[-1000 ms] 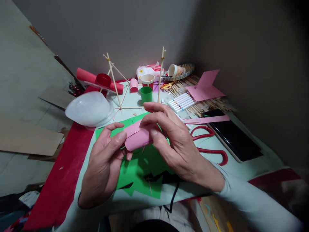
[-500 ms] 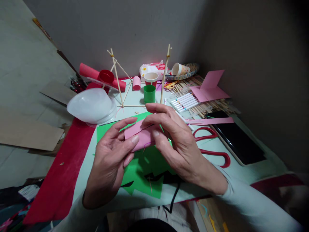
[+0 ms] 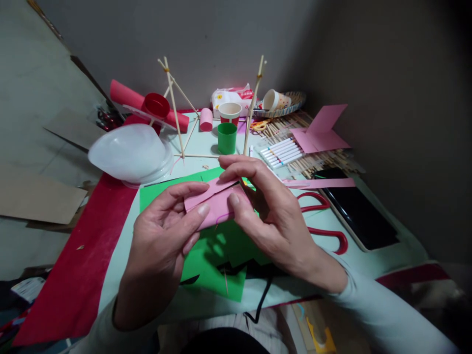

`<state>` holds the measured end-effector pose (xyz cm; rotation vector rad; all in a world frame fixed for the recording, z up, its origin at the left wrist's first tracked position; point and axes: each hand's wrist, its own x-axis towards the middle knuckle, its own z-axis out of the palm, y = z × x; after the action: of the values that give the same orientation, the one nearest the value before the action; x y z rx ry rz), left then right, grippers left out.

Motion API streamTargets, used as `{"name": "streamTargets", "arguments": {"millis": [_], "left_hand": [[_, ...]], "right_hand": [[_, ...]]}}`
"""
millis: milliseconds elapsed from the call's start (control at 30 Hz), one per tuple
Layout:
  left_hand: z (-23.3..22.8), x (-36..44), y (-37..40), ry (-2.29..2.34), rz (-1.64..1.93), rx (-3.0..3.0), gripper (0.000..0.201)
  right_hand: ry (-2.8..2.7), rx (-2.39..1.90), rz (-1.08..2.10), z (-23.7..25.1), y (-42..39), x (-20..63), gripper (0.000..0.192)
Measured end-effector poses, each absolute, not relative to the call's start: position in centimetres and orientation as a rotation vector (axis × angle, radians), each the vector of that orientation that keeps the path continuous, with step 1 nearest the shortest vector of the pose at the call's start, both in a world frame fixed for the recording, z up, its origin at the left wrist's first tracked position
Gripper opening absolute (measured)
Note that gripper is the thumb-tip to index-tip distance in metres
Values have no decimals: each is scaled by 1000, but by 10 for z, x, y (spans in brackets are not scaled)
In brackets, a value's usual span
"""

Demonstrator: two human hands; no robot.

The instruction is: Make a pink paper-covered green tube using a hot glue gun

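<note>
The rolled pink paper piece (image 3: 216, 210), with an overlapping edge and a purple line on its near side, is held above the green sheet (image 3: 210, 260). The left hand (image 3: 160, 236) grasps its left end between thumb and fingers; the right hand (image 3: 276, 226) grips its right part, thumb on the near face. Red-handled scissors (image 3: 342, 242) and a black-screened device (image 3: 356, 214) lie to the right; a green cup (image 3: 226, 139) stands beyond the sheet.
</note>
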<state>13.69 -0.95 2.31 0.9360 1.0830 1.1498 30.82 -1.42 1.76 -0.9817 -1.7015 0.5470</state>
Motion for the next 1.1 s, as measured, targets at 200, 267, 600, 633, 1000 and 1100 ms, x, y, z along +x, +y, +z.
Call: {"name": "streamTargets", "arguments": {"millis": [200, 267, 600, 633, 1000, 1100], "left_hand": [[28, 146, -11, 1152, 1184, 864, 29], [29, 149, -11, 1153, 1200, 848, 31], [27, 151, -9, 1188, 1205, 835, 40], [26, 151, -8, 1180, 1211, 828, 39], [22, 151, -9, 1134, 1206, 841, 37], [22, 152, -11, 1160, 1209, 833, 38]], "right_hand": [[-1695, -954, 583, 17, -13, 310, 16], [-1693, -952, 575, 16, -12, 310, 16], [-1618, -942, 549, 13, -9, 306, 19], [-1614, -944, 550, 13, -10, 305, 18], [-1538, -979, 658, 11, -13, 303, 14], [-1524, -989, 698, 11, -12, 303, 12]]}}
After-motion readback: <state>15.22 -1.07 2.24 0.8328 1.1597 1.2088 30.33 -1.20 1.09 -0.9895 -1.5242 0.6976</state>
